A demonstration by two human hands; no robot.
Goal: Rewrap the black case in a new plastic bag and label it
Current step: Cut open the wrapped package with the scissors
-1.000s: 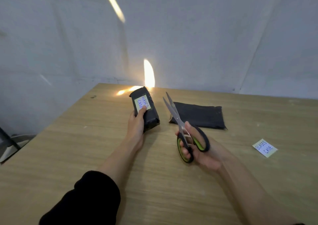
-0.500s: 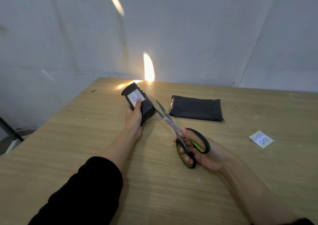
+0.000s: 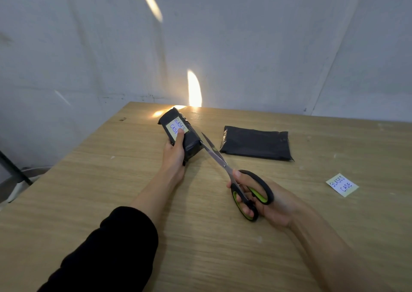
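Nearest the camera, the right hand [image 3: 265, 200] is clenched through the green-lined loops of the scissors [image 3: 236, 180], whose blades are slightly parted and reach up and left, their tips touching the near right end of the wrapped black case [image 3: 185, 135]. Further out, the left hand [image 3: 175, 155] clamps that case from its near end against the wooden surface [image 3: 89, 191], one finger lying over the old label [image 3: 177, 126] on its top. The wrap looks like thin, glossy film pulled tight over something rigid, so it is probably slippery and light; holding the body firmly, away from the blades, seems safest. Beyond the right hand lies the new plastic bag [image 3: 256, 143], flat and limp. To the right of that hand, well apart, sits the spare label [image 3: 342, 184].
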